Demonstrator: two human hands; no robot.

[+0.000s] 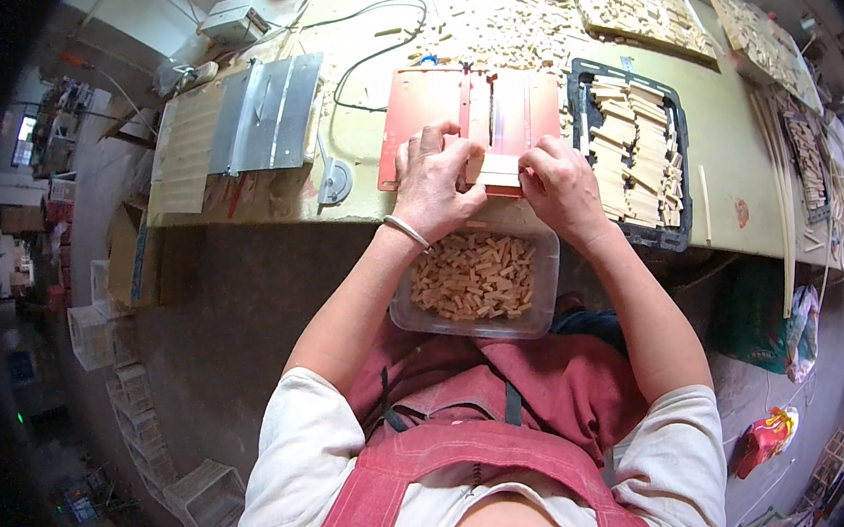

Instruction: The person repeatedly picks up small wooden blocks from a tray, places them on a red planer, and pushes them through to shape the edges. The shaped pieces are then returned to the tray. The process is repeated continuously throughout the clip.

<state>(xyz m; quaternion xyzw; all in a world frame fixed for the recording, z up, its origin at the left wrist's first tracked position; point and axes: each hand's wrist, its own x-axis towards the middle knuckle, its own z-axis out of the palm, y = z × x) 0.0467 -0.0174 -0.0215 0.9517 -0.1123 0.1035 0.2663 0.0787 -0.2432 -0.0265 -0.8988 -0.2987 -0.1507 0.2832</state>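
I see my left hand (pixel 432 177) and my right hand (pixel 561 186) both pressed on a pale wood strip (pixel 496 170) at the front edge of a small red saw table (pixel 429 112) on the worktop (pixel 722 137). The left grip lies flat, fingers spread over the strip's left end and the red plate; the right grip is narrow, fingertips pinching the strip's right end. The strip sits across the table's middle slot, touching both hands.

Judging progress from how things lie: a clear tub (pixel 475 277) just below the worktop edge, on my lap, holds a good heap of short wooden blocks, roughly half filling it, so I would say much cutting is done. To the right of the saw table, a black tray (pixel 677 141) is packed with longer pale strips, so I judge plenty is left to cut. Farther back, loose blocks (pixel 507 25) lie scattered over the worktop, and flat boards (pixel 635 4) carry more small pieces.

Left of the saw table lies a folded metal plate (pixel 268 111), and a black cable (pixel 372 37) loops behind it. I cannot see a blade clearly; the hands hide that part of the slot.
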